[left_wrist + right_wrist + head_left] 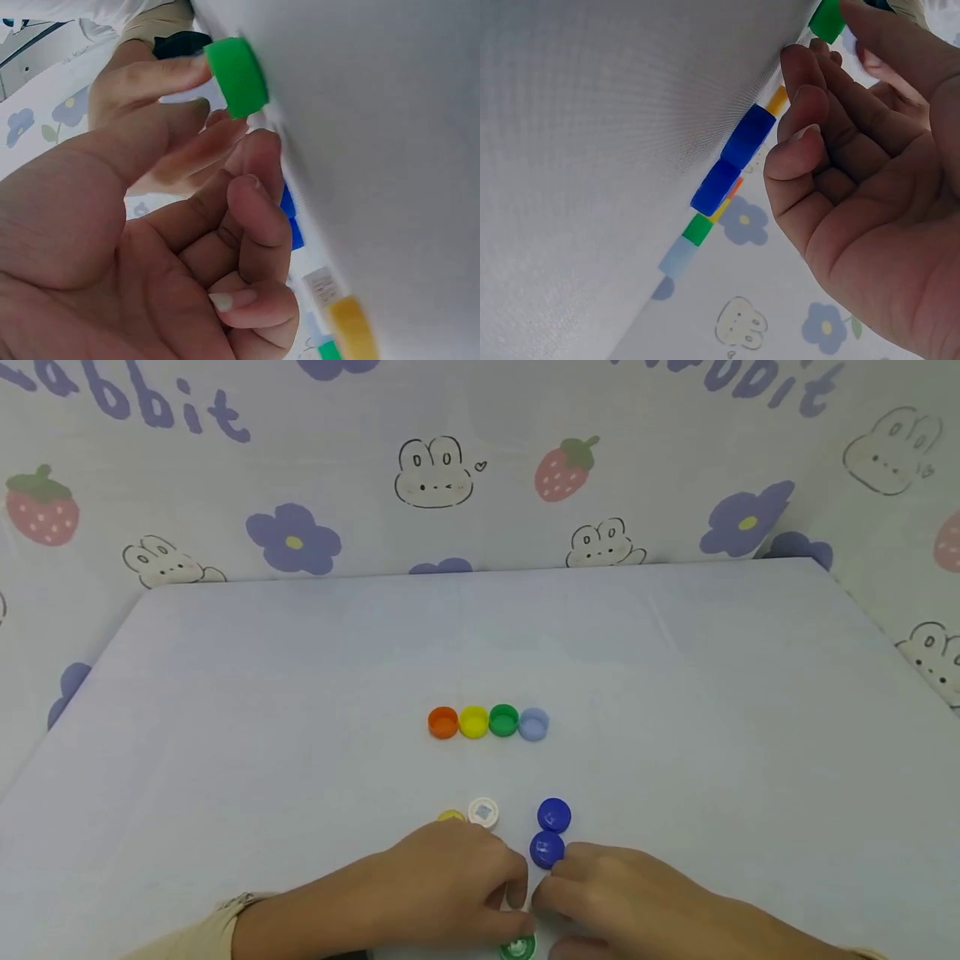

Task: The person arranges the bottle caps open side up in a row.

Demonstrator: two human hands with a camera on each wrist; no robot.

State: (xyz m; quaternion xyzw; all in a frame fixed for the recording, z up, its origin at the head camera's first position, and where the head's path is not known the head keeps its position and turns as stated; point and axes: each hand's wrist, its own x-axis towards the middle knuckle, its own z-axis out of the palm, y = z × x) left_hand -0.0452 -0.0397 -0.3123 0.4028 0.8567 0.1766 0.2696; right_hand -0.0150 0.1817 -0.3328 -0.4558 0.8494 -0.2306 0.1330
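Observation:
A green bottle cap (518, 948) lies at the near edge of the head view, its top partly covered by my left thumb. My left hand (457, 885) is over the table, thumb apart from its loosely bent fingers, with nothing between them. Facing it, my right hand (622, 893) has its thumb beside the green cap (827, 21) in the right wrist view; whether it touches is unclear. Two blue caps (554, 816) stand just beyond the right hand's fingers, touching each other. A white cap (483, 812) and a partly hidden yellow cap (452, 816) lie beyond the left hand.
Farther back, an orange cap (443, 722), a yellow cap (474, 722), a green cap (504, 721) and a light blue cap (534, 724) form a touching row, hollow side up. White cloth (300, 693) covers the table. A printed curtain (510, 410) hangs behind it.

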